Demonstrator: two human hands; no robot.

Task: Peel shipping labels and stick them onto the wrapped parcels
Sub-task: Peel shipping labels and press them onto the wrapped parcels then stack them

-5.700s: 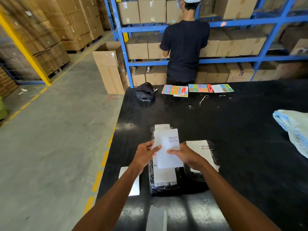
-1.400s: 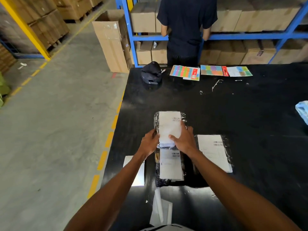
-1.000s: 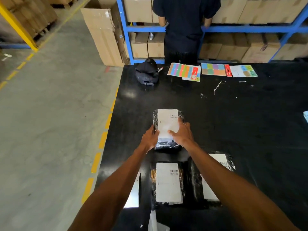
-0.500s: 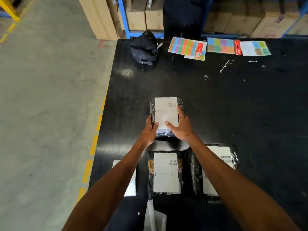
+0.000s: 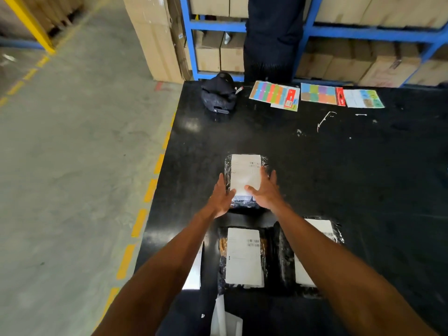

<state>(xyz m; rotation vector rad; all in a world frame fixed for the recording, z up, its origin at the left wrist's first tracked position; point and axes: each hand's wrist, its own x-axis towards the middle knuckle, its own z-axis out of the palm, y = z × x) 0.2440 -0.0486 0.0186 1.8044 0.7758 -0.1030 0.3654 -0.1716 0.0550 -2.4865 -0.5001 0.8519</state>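
A black wrapped parcel (image 5: 228,170) lies on the black table (image 5: 363,180) with a white shipping label (image 5: 243,173) on top. My left hand (image 5: 221,194) lies along the parcel's left side with straight fingers. My right hand (image 5: 265,190) presses flat on the label's right edge, thumb on the label. Nearer to me lie two more wrapped parcels with labels, one in the middle (image 5: 243,257) and one on the right (image 5: 322,230), partly hidden by my right forearm.
A white sheet (image 5: 195,272) lies at the table's left edge, paper strips (image 5: 223,318) at the near edge. A black cap (image 5: 219,93) and coloured sticker sheets (image 5: 276,94) lie at the far edge. A person in black (image 5: 272,32) stands at blue shelves with cartons.
I peeled a label, laid it on the far parcel and pushed the parcel away from the other two. Both hands have now flattened out with fingers straight on it.
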